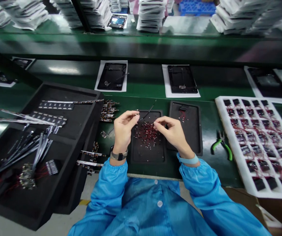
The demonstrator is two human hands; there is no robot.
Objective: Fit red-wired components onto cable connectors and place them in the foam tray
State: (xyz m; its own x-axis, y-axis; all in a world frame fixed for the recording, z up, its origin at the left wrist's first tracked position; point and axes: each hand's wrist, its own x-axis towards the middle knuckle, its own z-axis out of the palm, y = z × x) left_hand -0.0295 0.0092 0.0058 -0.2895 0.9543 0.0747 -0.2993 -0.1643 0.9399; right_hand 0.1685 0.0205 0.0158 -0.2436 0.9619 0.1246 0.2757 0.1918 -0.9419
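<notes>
My left hand [124, 128] is closed in a pinch on a thin black cable [148, 112] that rises up and to the right from its fingertips. My right hand [171, 131] is pinched over a heap of small red parts [147, 131], and what its fingers hold is too small to name. The red parts lie in a shallow black tray [148, 154] directly in front of me. A second black tray [192, 131] with a few red parts sits just to its right. Both arms wear blue sleeves.
A large black foam tray [64, 144] with cable bundles and flex strips fills the left. A white tray [231, 147] of small black modules with red wires stands right. Green-handled pliers [221, 146] lie between. Black tablet housings [111, 76] on white sheets rest on the green belt behind.
</notes>
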